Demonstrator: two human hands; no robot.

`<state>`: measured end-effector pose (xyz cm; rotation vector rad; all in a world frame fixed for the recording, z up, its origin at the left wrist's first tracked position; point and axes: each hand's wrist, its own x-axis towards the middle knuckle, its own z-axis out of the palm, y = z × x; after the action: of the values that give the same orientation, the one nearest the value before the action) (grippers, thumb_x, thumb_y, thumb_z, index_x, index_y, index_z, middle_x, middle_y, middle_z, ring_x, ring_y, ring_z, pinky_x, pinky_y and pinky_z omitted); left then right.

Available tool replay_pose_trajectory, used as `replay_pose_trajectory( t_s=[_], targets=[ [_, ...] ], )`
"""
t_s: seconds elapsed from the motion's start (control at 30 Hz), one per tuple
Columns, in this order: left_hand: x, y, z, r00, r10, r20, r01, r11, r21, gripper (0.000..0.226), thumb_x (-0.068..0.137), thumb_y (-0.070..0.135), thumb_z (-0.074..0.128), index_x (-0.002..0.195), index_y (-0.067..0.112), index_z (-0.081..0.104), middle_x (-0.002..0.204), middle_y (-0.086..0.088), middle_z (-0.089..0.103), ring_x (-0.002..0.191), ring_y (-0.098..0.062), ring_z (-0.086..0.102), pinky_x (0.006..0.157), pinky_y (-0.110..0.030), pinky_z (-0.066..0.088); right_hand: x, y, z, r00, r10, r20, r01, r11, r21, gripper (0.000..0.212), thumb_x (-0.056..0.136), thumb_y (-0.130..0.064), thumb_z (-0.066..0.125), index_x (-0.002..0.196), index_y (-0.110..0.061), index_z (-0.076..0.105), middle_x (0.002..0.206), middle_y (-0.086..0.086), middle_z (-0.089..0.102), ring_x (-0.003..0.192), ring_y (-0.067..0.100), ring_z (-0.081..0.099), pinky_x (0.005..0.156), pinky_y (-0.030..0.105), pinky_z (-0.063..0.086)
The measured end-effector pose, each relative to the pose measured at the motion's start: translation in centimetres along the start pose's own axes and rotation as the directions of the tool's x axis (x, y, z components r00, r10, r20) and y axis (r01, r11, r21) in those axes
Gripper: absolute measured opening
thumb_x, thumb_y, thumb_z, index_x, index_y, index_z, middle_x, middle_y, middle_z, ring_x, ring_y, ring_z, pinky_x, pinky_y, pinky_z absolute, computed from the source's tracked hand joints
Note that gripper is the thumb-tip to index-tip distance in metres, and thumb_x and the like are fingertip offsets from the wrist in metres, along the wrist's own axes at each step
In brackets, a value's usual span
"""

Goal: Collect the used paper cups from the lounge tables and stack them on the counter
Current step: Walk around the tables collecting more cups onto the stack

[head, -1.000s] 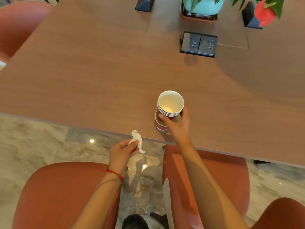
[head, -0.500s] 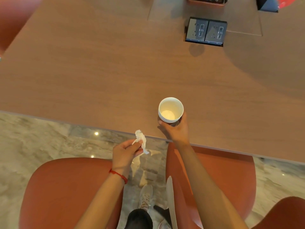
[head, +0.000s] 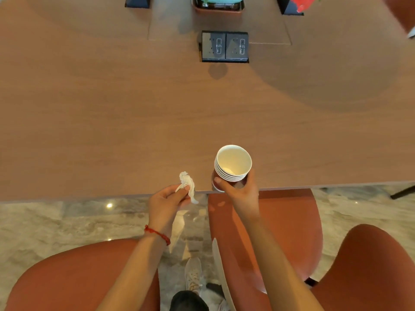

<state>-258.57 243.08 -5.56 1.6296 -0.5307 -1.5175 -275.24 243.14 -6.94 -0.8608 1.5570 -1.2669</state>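
My right hand (head: 241, 193) grips a stack of several nested paper cups (head: 232, 163), red outside and white inside, held at the near edge of the brown wooden table (head: 112, 120). The top cup looks empty apart from a pale trace at its bottom. My left hand (head: 167, 202), with a red string on the wrist, pinches a crumpled white tissue (head: 187, 182) just left of the cups, over the table's edge.
A black twin power socket panel (head: 225, 47) is set into the table farther back, with a planter (head: 217, 5) and dark stands behind it. Three rust-orange chairs (head: 289, 232) stand between me and the table on a marble floor (head: 56, 221).
The cup stack, pushed down together half a second ago, has come up off the table and toward me in my right hand. My left hand with the tissue has moved nearer the table edge.
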Motion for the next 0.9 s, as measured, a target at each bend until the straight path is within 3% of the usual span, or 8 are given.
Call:
replay_pose_trajectory(
  t_s=[0.17, 0.33, 0.5, 0.67, 0.77, 0.9],
  targets=[
    [-1.7, -0.1, 3.6, 0.989, 0.018, 0.149, -0.022, 0.999, 0.031, 0.008, 0.080, 0.003, 0.066, 0.076, 0.009, 0.070, 0.059, 0.003, 0.071, 0.056, -0.005, 0.066, 0.055, -0.014, 0.053, -2.7, -0.8, -4.6, 0.992, -0.009, -0.123, 0.008, 1.000, -0.011, 0.056, 0.069, -0.005, 0.080, 0.101, -0.042, 0.053, 0.094, -0.030, 0.066, 0.093, -0.006, 0.062, 0.075, 0.011, 0.048],
    [-4.7, -1.3, 7.5, 0.958, 0.007, 0.286, -0.046, 0.991, 0.127, 0.006, 0.079, 0.002, 0.066, 0.076, 0.007, 0.069, 0.057, 0.001, 0.071, 0.053, -0.007, 0.067, 0.052, -0.017, 0.054, -6.2, -1.6, -9.6, 0.980, -0.037, -0.194, 0.051, 0.996, 0.069, 0.056, 0.069, 0.001, 0.078, 0.105, -0.034, 0.053, 0.094, -0.024, 0.067, 0.092, -0.005, 0.063, 0.070, 0.009, 0.049],
    [-9.1, -3.9, 11.8, 0.921, 0.037, 0.388, -0.130, 0.968, 0.217, 0.009, 0.079, 0.004, 0.068, 0.074, 0.011, 0.071, 0.061, 0.002, 0.071, 0.056, -0.009, 0.068, 0.061, -0.021, 0.058, -11.0, -1.7, -15.9, 0.950, -0.073, -0.305, 0.106, 0.990, 0.090, 0.055, 0.070, -0.003, 0.079, 0.109, -0.032, 0.053, 0.098, -0.023, 0.067, 0.094, -0.005, 0.063, 0.070, 0.008, 0.048],
    [-16.2, -8.2, 15.8, 0.876, 0.045, 0.480, -0.197, 0.942, 0.271, 0.010, 0.079, 0.003, 0.068, 0.075, 0.012, 0.071, 0.072, -0.004, 0.070, 0.060, -0.010, 0.067, 0.057, -0.018, 0.056, -17.5, -0.9, -23.6, 0.894, -0.098, -0.437, 0.151, 0.985, 0.088, 0.063, 0.068, -0.008, 0.082, 0.121, -0.025, 0.052, 0.107, -0.011, 0.066, 0.100, -0.003, 0.061, 0.075, 0.008, 0.048],
    [-20.9, -11.4, 18.1, 0.832, 0.017, 0.554, -0.220, 0.928, 0.302, 0.009, 0.079, 0.003, 0.067, 0.076, 0.010, 0.071, 0.074, -0.003, 0.071, 0.060, -0.010, 0.068, 0.054, -0.017, 0.054, -22.1, -0.2, -28.5, 0.845, -0.102, -0.525, 0.149, 0.988, 0.047, 0.061, 0.066, -0.014, 0.083, 0.115, -0.034, 0.053, 0.103, -0.020, 0.067, 0.099, -0.003, 0.062, 0.076, 0.009, 0.048],
    [-27.5, -15.7, 21.5, 0.747, -0.017, 0.664, -0.274, 0.903, 0.331, 0.009, 0.079, 0.002, 0.067, 0.076, 0.009, 0.070, 0.079, -0.008, 0.070, 0.068, -0.016, 0.067, 0.053, -0.016, 0.053, -28.7, 1.3, -34.5, 0.750, -0.079, -0.656, 0.158, 0.985, 0.062, 0.059, 0.064, -0.013, 0.083, 0.112, -0.030, 0.055, 0.104, -0.013, 0.069, 0.095, -0.002, 0.064, 0.076, 0.011, 0.049]
  ],
)
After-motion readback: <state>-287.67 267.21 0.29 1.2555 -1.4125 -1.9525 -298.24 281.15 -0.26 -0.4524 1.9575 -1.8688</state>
